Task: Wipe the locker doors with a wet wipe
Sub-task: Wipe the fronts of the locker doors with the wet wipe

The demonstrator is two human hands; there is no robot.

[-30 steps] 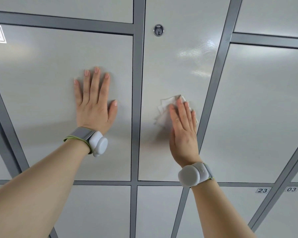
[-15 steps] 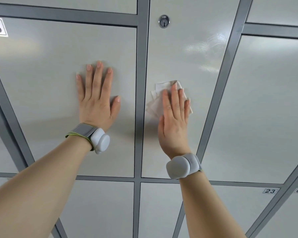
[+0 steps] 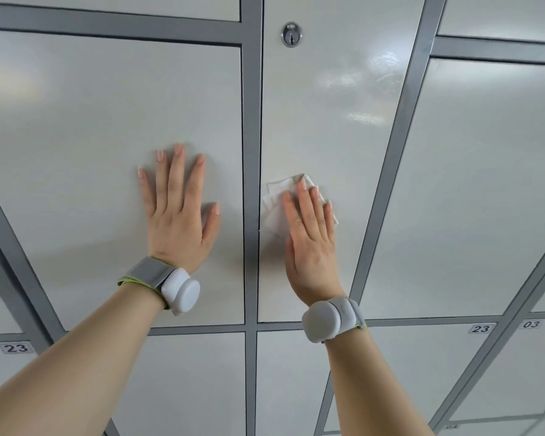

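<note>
Bright, even light; glare streaks the middle locker door (image 3: 328,121); wide-angle bending at edges.

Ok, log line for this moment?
phase: wiping | right hand: flat, presses wet wipe on keyed locker door, by its left edge | left hand: flat on door to the left | lock: above wipe

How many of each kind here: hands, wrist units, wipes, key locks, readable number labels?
Bare hands: 2, left hand and right hand
White-and-grey wrist-worn units: 2
Crumpled white wet wipe: 1
Round silver metal key lock: 1
Readable black-on-white number labels: 3
Total: 9
</note>
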